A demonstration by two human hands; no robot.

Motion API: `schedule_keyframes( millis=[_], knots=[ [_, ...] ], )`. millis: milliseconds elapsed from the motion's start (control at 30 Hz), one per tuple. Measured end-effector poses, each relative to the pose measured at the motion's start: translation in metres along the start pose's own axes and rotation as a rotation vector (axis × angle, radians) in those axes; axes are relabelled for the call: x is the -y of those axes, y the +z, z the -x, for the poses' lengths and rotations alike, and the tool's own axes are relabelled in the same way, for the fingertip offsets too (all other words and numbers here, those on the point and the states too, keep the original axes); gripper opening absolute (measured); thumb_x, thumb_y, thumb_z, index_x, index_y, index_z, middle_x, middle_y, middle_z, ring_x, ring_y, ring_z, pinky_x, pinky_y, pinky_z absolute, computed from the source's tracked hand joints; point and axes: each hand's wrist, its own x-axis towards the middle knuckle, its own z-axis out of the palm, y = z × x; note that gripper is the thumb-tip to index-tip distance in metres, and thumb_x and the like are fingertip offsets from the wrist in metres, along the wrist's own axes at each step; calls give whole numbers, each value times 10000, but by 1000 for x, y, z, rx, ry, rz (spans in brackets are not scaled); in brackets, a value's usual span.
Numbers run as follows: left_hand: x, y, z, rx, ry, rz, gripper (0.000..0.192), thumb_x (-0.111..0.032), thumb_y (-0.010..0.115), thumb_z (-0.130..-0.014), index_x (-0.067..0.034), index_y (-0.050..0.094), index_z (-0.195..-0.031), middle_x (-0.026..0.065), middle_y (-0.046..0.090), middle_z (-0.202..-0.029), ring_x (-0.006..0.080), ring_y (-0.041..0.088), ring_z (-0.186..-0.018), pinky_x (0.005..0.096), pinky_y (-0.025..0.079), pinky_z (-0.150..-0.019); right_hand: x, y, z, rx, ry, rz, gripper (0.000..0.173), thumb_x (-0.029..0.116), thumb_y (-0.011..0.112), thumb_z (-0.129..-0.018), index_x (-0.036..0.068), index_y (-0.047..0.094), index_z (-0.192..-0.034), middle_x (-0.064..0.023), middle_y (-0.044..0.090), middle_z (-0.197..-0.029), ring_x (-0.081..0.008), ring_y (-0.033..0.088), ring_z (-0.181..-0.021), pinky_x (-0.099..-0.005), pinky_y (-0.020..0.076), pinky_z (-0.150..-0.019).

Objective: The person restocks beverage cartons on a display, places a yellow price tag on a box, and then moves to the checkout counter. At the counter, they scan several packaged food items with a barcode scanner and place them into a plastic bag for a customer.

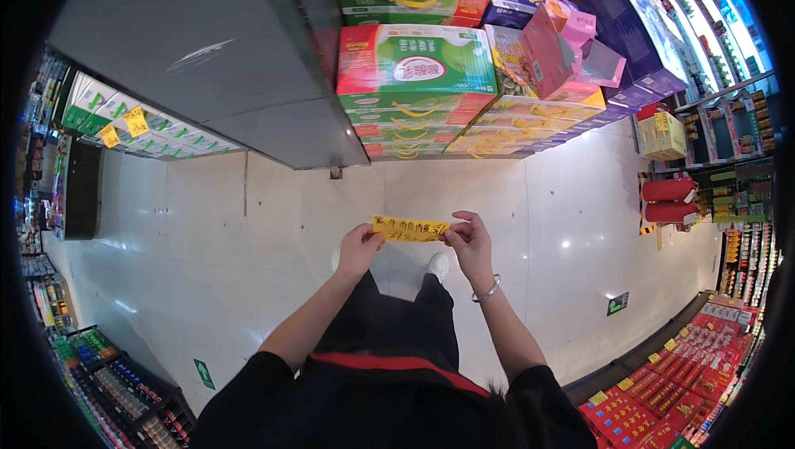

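Note:
A yellow paper strip with handwriting, like a price tag [410, 229], is stretched level between my two hands above the floor. My left hand [359, 250] pinches its left end between thumb and fingers. At the other end, my right hand [470, 244] grips the strip by thumb and fingertips, with one finger raised above it. A silver bangle [486, 288] circles my right wrist. Beyond the hands, a stack of green and white drink cartons [416, 60] stands beside yellow cartons [522, 115] and purple cartons [627, 45].
A grey pillar [261, 64] rises left of the stack. An open pink box [565, 54] sits on top of the cartons. Red gift boxes [671, 380] fill a low display at right. Bottled goods [124, 387] stand on a rack at lower left. Pale tiles [279, 250] cover the floor.

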Motion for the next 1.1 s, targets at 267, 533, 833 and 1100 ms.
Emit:
schedule_keyframes(
  millis=[267,533,833,1100],
  knots=[
    [130,48,-138,-117,52,144,58,-35,575,-923,-4,623,-921,60,645,-868,118,619,-786,269,531,-739,-151,-43,-133,80,126,-127,225,-36,620,-874,-6,572,-1092,-65,646,-894,-139,639,-791,-261,531,-780],
    [225,34,-296,-149,409,179,71,-47,584,-934,5,621,-965,30,635,-842,78,576,-744,241,496,-707,-282,-25,-274,93,15,-356,44,56,642,-902,37,604,-915,-46,650,-838,-159,681,-772,-257,555,-699],
    [246,28,-366,-166,741,159,104,-73,572,-947,19,615,-970,25,643,-815,83,581,-725,216,458,-678,-338,-10,-339,120,-443,-324,93,73,624,-921,14,581,-979,-63,656,-837,-179,693,-761,-272,565,-684],
    [201,40,-382,-245,806,200,122,-82,614,-928,24,629,-988,-13,610,-783,29,499,-644,185,398,-565,-290,-4,-360,75,-636,-300,90,87,615,-934,19,575,-978,-62,664,-848,-152,683,-760,-254,541,-662]
  ],
)
